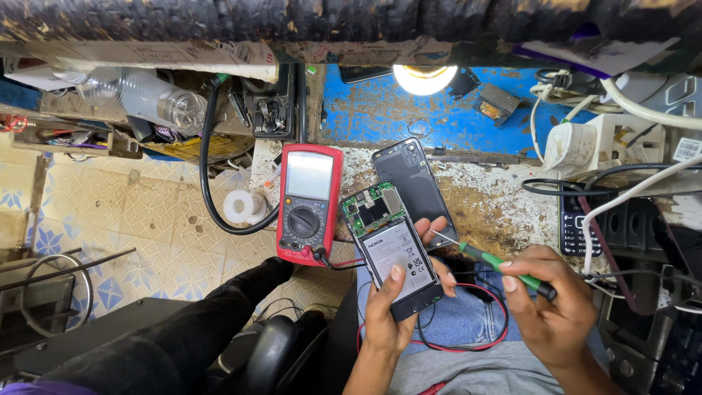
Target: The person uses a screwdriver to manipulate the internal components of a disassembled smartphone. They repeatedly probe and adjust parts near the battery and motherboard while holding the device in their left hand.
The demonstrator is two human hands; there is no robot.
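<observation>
My left hand grips an opened phone from below, thumb on its white battery, the green circuit board showing at the top. My right hand holds a green-handled screwdriver, its thin metal tip pointing left at the phone's right edge near my left fingertips. The phone's dark back cover lies on the bench just behind it.
A red multimeter stands left of the phone, its red and black leads looping over my lap. A lit bulb, white power strip, keypad phone, solder spool and plastic bottle surround the worn bench.
</observation>
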